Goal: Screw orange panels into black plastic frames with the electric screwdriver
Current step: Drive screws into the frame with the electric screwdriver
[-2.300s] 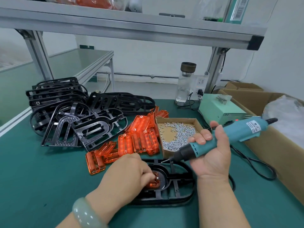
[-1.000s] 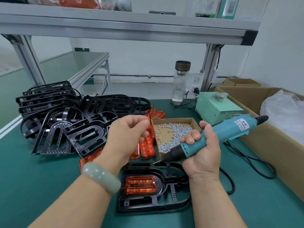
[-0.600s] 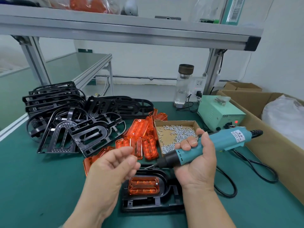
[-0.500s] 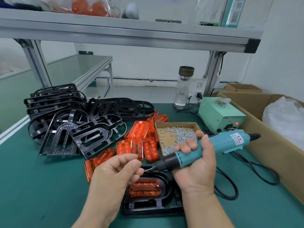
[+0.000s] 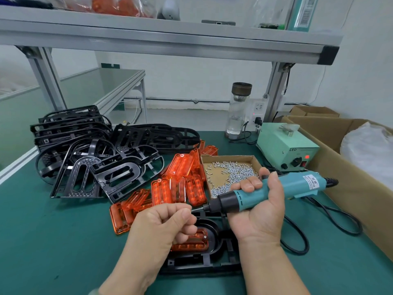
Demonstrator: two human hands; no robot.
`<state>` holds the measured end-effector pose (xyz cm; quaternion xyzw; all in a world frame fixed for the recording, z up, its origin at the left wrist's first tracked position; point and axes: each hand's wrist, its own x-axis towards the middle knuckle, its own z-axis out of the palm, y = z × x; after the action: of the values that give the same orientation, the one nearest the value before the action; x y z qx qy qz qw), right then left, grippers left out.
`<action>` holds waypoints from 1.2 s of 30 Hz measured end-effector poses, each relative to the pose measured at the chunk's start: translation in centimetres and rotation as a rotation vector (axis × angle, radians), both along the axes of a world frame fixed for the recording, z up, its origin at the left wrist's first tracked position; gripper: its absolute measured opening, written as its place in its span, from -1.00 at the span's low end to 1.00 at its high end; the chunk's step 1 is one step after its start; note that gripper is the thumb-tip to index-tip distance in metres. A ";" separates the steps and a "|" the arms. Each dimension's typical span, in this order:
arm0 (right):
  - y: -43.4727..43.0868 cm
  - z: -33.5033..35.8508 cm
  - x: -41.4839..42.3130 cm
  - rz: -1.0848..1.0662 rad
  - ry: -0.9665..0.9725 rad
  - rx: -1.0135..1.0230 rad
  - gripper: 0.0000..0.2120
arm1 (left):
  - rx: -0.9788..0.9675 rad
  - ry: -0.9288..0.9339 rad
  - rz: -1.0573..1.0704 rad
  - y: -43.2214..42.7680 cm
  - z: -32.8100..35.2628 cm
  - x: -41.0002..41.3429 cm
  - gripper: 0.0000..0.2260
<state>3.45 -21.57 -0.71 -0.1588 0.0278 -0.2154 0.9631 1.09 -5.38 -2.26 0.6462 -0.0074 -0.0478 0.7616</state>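
Head view. The right hand (image 5: 258, 211) grips the electric screwdriver (image 5: 276, 191), fingers curled round its barrel, bit pointing left. The left hand (image 5: 161, 226) is curled, its thumb and forefinger pinching what appears to be a small screw (image 5: 191, 208) at the bit tip. Below both hands, a black frame (image 5: 212, 258) lies on the bench (image 5: 53, 241) with an orange panel (image 5: 195, 242) seated in it. Loose orange panels (image 5: 180, 182) lie just beside the screw box (image 5: 227, 156).
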 end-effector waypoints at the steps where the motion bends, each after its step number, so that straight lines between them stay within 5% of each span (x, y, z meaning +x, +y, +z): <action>1: 0.0 0.0 0.0 0.000 0.000 -0.001 -0.89 | 0.008 -0.003 0.003 0.0 0.0 0.0 -0.89; 36: 0.6 0.2 -0.2 0.037 -0.093 -0.090 -0.91 | 0.247 -0.132 -0.018 0.7 0.2 -0.1 -0.87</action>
<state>3.22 -20.97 -0.50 -0.1921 -0.0297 -0.2056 0.9591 0.97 -4.65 -2.07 0.7368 -0.0573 -0.0127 0.6736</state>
